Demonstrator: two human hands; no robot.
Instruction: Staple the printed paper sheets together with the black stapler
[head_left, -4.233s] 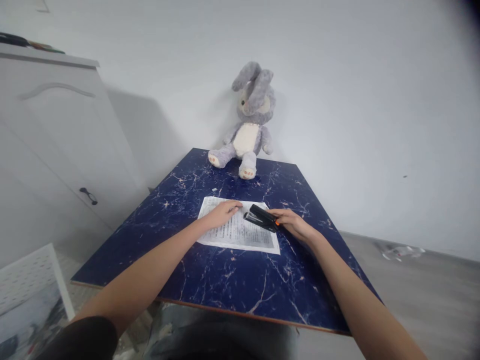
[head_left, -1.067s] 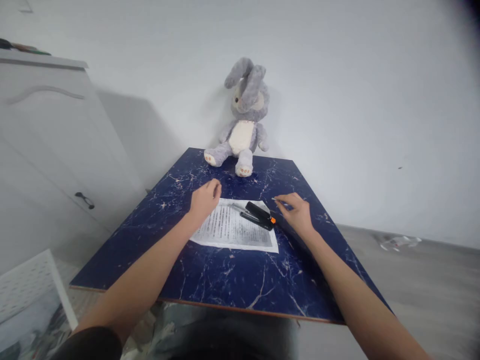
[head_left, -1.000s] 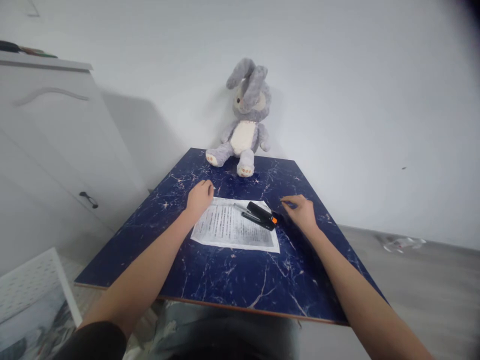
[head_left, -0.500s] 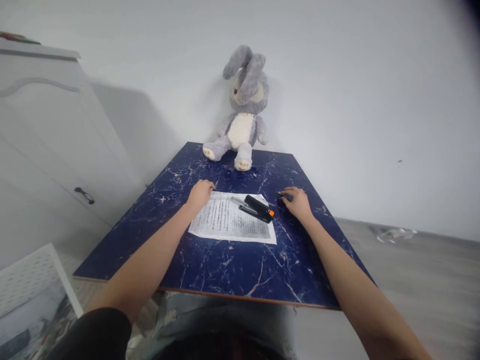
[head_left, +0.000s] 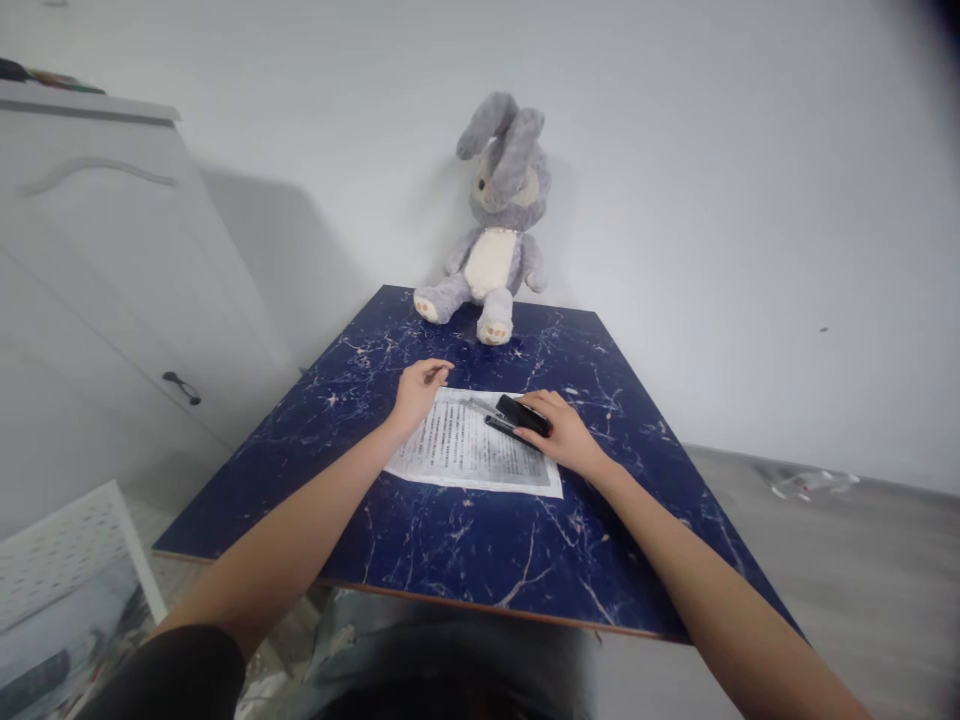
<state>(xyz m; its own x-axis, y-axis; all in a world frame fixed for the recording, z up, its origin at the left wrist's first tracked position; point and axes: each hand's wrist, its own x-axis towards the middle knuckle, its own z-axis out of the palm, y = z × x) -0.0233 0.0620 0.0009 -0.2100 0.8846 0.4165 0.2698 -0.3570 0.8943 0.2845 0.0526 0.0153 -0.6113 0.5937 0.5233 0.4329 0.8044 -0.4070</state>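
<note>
A black stapler [head_left: 517,409] lies on a printed sheet of paper [head_left: 450,455], its black arms spread apart with a silvery strip [head_left: 484,407] between them. My right hand [head_left: 562,432] is closed around the hinge end, thumb on the near side and fingers on the far side. At the sheet's far left corner, my left hand [head_left: 420,390] has its fingertips pinched together. A thin dark sliver shows between them, too small to name. The palm side of my right hand is hidden.
A grey plush rabbit [head_left: 499,260] sits at the far end of the dark blue marbled table [head_left: 465,550], against the wall. To the left stands a white cabinet [head_left: 97,250], with a white perforated panel [head_left: 67,540] below. Crumpled clear plastic [head_left: 814,485] lies on the floor at right.
My right hand has moved left from the bare tabletop, where it held a small dark thing, onto the stapler. My left hand has turned slightly, fingertips pinched. The view has shifted a little.
</note>
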